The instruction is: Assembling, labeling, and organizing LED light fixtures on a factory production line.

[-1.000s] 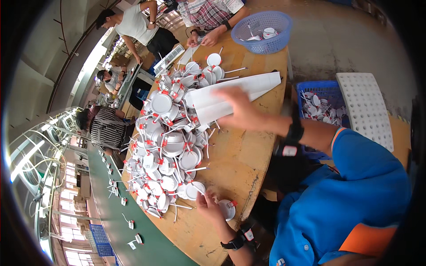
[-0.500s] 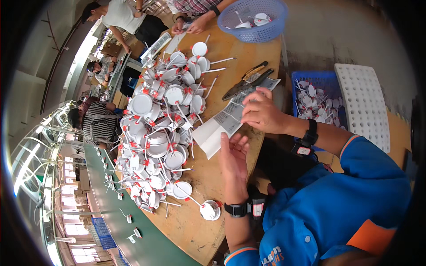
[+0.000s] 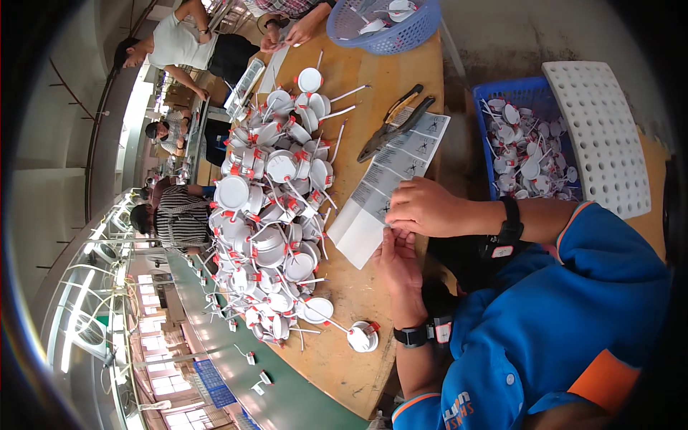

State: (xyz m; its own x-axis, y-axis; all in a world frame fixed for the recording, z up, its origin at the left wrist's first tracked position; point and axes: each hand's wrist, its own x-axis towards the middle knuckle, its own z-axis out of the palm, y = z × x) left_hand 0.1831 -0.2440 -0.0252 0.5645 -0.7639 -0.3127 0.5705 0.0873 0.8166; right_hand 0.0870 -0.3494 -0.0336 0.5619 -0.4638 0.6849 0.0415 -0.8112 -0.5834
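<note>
My right hand and my left hand meet over the near edge of a sheet of grey printed labels with a bare white end. Fingertips of both hands are pinched together there; whatever sits between them is too small or hidden to make out. A pair of pliers with black and orange handles lies across the far part of the sheet. Beyond it is a large heap of white round downlights with red clips and white cables. One single downlight rests apart, nearest my left hand.
A blue crate of small white lamp parts stands right, with a white perforated board against it. A blue basket sits at the table's far end, near a co-worker's hands. A green conveyor belt runs beyond the table.
My hands have come together from apart; the right fingers now bend down to the left fingertips. The whole view has shifted a little, while the sheet and pliers stay on the table.
</note>
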